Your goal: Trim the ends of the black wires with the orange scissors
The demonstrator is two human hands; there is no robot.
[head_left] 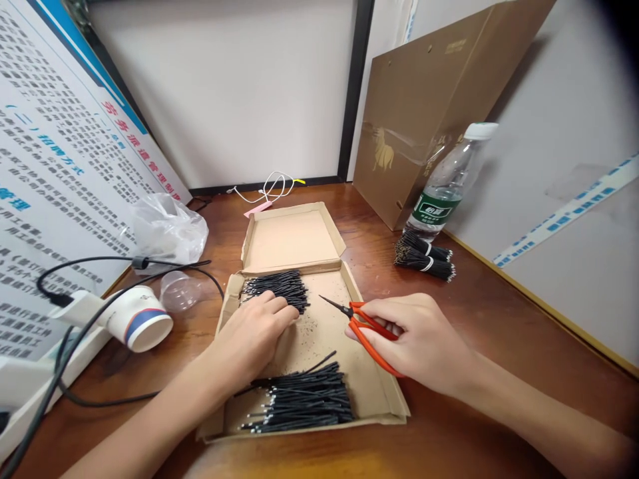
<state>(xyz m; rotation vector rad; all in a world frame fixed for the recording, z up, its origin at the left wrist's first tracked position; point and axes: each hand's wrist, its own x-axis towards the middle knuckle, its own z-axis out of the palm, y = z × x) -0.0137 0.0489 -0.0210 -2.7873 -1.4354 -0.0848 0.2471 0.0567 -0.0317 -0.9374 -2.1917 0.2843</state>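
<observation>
In my right hand (419, 339) is a pair of red-handled needle-nose pliers (367, 329), its slim black tip pointing left over the shallow cardboard box (352, 283). My left hand (262, 326) reaches into the box with fingers bent together at the near edge of a pile of short black wires (277, 287). The fingertips are partly hidden, so what they pinch, if anything, does not show. A second, larger pile of black wires (312, 399) with pale ends fills the near part of the box. Small dark bits are scattered on the cardboard between the piles.
Two tied bundles of black wires (426, 259) lie right of the box, beside a water bottle (439, 193) and a tall brown carton (414, 113). At left are a tipped paper cup (144, 322), a clear plastic cup (180, 291), a plastic bag (170, 229) and black cables (100, 402).
</observation>
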